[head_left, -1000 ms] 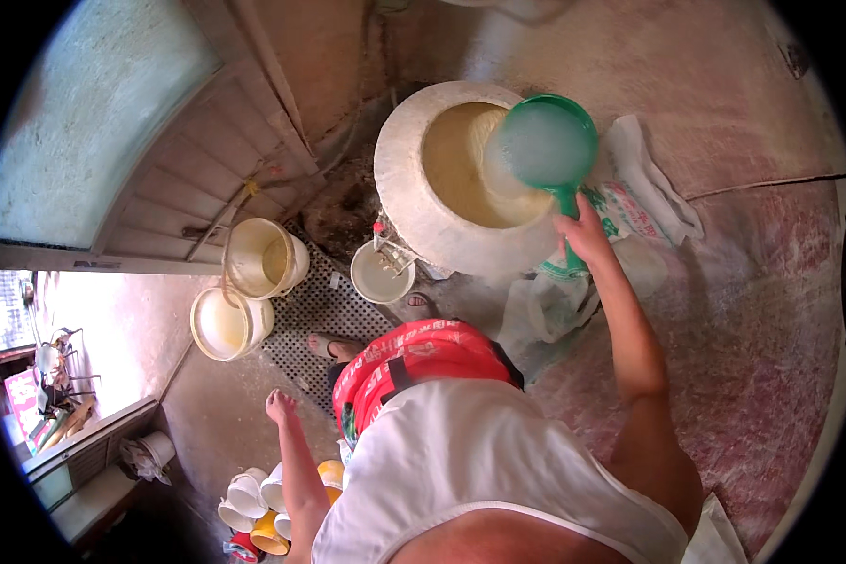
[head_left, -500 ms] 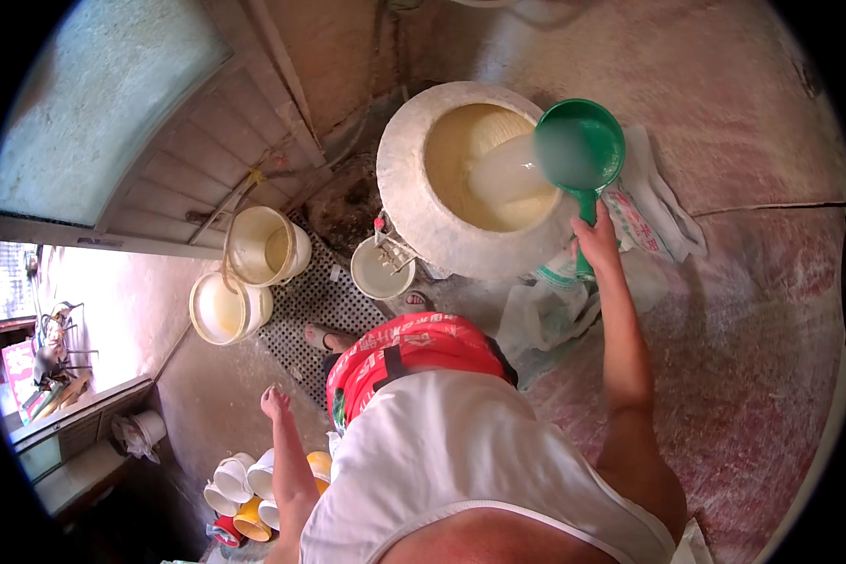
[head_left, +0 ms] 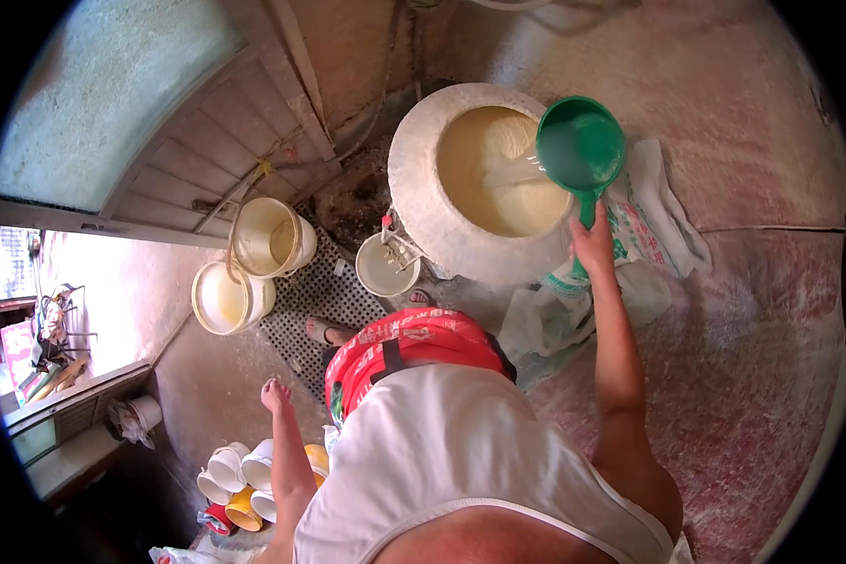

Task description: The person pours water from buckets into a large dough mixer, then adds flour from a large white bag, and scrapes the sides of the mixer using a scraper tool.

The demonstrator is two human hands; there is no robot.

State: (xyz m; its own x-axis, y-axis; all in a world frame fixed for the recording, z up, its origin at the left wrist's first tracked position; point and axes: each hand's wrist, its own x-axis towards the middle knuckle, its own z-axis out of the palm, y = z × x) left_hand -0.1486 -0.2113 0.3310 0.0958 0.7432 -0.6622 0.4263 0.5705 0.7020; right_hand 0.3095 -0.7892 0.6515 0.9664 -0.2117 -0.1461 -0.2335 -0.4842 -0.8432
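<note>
My right hand (head_left: 592, 242) is wrapped round the handle of a green plastic water ladle (head_left: 603, 150). The ladle tilts left over the right rim of a big round whitish drum (head_left: 409, 160). A thin stream of water (head_left: 526, 171) runs from its lip into the drum. Inside lies a pale, cream-coloured mass (head_left: 531, 207) with water around it. On the left, my left hand (head_left: 275, 395) hangs in the air with its fingers curled, holding nothing I can see.
Two white buckets (head_left: 289, 246) (head_left: 221, 299) and a smaller white pail (head_left: 385, 268) stand by a perforated mat (head_left: 296, 315). Sacks (head_left: 545, 324) lie right of the drum. Several tubs (head_left: 244, 508) are stacked lower left. A door panel (head_left: 174, 160) is upper left.
The stream from the ladle has thinned from a broad sheet to a narrow trickle. My left hand keeps about the same place, and the view has shifted slightly.
</note>
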